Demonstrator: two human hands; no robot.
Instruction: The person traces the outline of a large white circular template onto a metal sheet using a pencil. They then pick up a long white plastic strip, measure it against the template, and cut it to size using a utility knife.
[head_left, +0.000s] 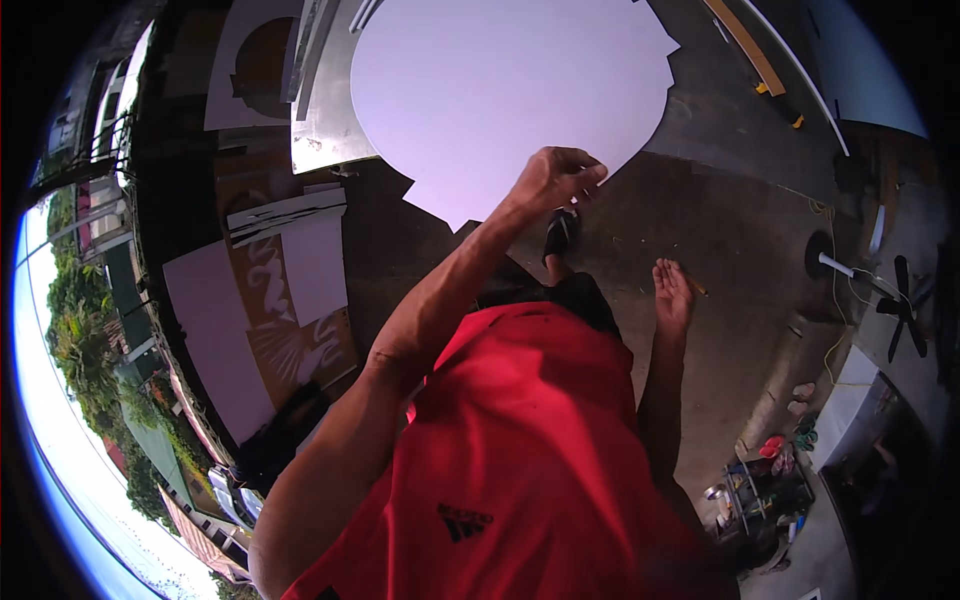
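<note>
A large white sheet (490, 90) with a rounded outline and notched corners lies on a table in front of me. My left hand (562, 180) is at its near right edge, fingers bent and closed. Whether they pinch the sheet's rim or something small, I cannot make out. Lower and to the right, my right hand (674, 290) hangs over the floor, palm turned up. A thin brown stick, like a pencil (699, 286), juts out from the side of this hand and seems loosely held.
White and brown cut panels (290, 270) lean at the left. A long wooden strip (745, 45) lies at the upper right. On the right are a fan (903, 308), a yellow cord (838, 340) and a rack of odds and ends (765, 490). My shoe (562, 230) is below the table edge.
</note>
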